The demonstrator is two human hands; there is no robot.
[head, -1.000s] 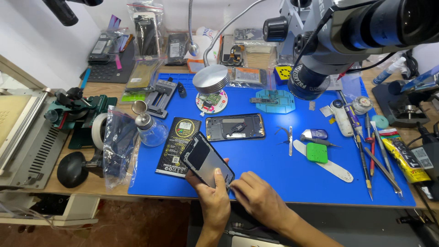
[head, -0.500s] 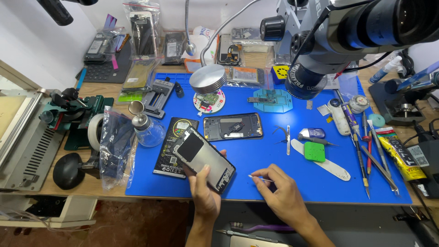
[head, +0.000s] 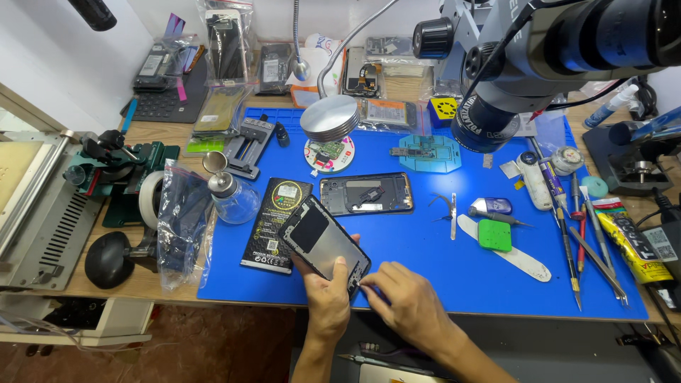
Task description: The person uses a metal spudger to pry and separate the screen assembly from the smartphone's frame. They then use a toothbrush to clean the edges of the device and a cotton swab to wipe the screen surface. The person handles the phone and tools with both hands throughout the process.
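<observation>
Head view, lower centre: the left hand (head: 328,301) grips a dark phone screen panel (head: 324,244) by its lower end while the right hand (head: 408,305) pinches at its near corner — seemingly fitting or freeing an edge part, calling for fine fingertip control. Further up the blue mat (head: 425,262) lies an opened phone frame (head: 366,193).

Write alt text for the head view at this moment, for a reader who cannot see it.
A person's left hand holds a dark phone panel tilted above a blue work mat, while the right hand pinches at its lower corner. An opened phone frame, a black battery, hand tools and a microscope surround them.
</observation>
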